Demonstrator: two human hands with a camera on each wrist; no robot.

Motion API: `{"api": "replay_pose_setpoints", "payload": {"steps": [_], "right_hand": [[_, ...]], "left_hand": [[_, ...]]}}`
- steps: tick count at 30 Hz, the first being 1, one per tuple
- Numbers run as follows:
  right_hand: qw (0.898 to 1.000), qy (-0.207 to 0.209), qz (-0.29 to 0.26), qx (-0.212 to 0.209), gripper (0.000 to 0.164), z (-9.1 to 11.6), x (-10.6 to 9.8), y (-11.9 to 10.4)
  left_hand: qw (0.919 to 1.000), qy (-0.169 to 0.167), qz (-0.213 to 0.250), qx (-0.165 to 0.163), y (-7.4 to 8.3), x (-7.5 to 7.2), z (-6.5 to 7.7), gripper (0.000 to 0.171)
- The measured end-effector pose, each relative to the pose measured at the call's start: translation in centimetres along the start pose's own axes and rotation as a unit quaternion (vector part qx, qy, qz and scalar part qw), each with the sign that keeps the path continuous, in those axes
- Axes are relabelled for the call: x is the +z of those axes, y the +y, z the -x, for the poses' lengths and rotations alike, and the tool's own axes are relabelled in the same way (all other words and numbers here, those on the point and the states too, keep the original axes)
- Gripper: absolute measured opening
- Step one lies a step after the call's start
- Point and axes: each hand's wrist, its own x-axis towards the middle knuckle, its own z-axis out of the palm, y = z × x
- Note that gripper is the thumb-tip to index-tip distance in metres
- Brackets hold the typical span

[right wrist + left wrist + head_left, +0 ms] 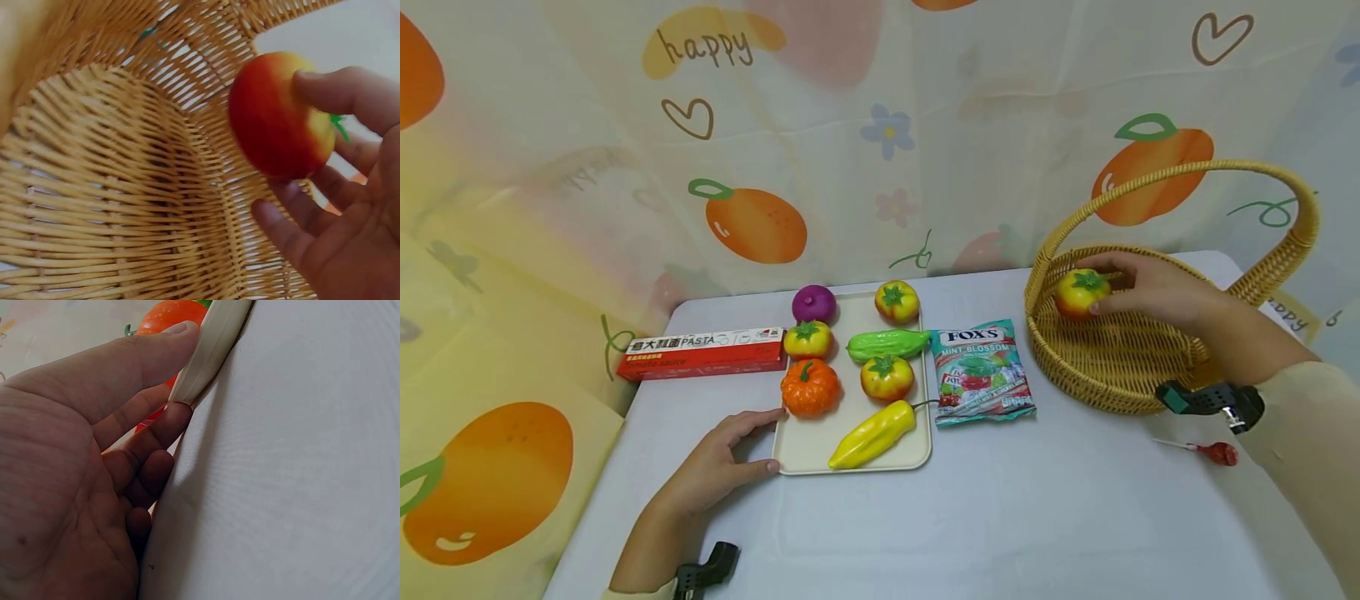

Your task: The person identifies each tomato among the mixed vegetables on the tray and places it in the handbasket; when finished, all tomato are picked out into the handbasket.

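In the head view my right hand (1157, 287) holds a red-and-yellow toy persimmon (1082, 293) with a green leafy top, just inside the left part of the wicker basket (1105, 392). The right wrist view shows the thumb on one side of the persimmon (281, 115) and fingers on the other, with woven basket wall (112, 212) beside it. My left hand (718, 462) touches the near left edge of the cream tray (805, 454), thumb and index finger spread apart. A toy pumpkin (810, 388) lies close to its fingertips. Up close, the thumb overlaps the tray rim (206, 353).
On the tray are more persimmons (887, 379), a purple onion-like toy (814, 305), a green cucumber-like toy (887, 344) and a yellow pepper (874, 435). A pasta box (707, 354) lies left, a candy bag (981, 372) right. A lollipop (1217, 453) lies before the basket.
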Motion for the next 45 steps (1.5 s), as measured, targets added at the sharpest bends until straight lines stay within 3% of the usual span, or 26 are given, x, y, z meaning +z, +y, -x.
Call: {"api": "replay_pose_setpoints", "payload": {"steps": [17, 24, 45], "right_hand": [[0.999, -0.011, -0.032, 0.015, 0.068, -1.9, 0.0, 1.8], [0.999, -0.027, -0.038, 0.026, 0.070, -2.4, 0.4, 2.6], [0.999, -0.021, -0.027, 0.026, 0.078, -3.3, 1.3, 3.0]], "left_hand": [[0.9998, 0.007, 0.004, 0.018, -0.3, 0.0, 0.0, 0.072], [0.9999, 0.004, 0.010, 0.011, -0.2, -0.1, 0.1, 0.071], [0.9999, 0.001, 0.005, 0.009, -0.3, 0.0, 0.0, 0.071]]}}
